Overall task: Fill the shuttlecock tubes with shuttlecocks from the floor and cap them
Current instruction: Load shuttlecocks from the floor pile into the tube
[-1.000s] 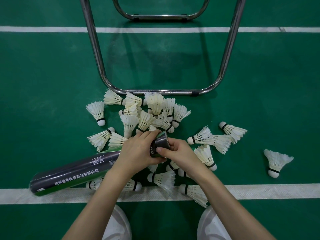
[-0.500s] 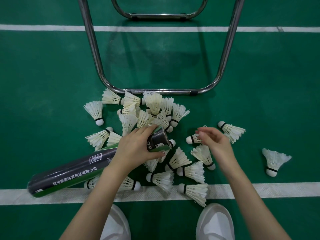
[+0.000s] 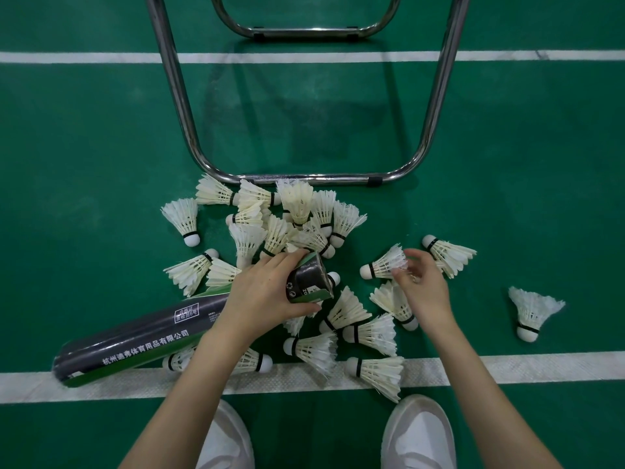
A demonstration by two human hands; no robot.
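Note:
A long black and green shuttlecock tube [image 3: 135,336] lies slanted above the floor, its open end up and to the right. My left hand [image 3: 267,292] grips it near that end. My right hand [image 3: 421,286] is over the feathers of one white shuttlecock [image 3: 382,264] lying cork to the left, and my fingertips pinch its feather rim. Several white shuttlecocks [image 3: 297,204] lie heaped on the green floor around and under both hands.
A chrome tubular chair frame [image 3: 304,179] stands on the floor just beyond the heap. One stray shuttlecock [image 3: 531,309] lies off to the right. A white court line [image 3: 507,367] crosses under my arms, and my two white shoes [image 3: 419,431] are below it.
My right hand left the tube's open end, swung right over the pile and settled on a shuttlecock's feathers. My left hand kept its hold on the tube, which stayed put.

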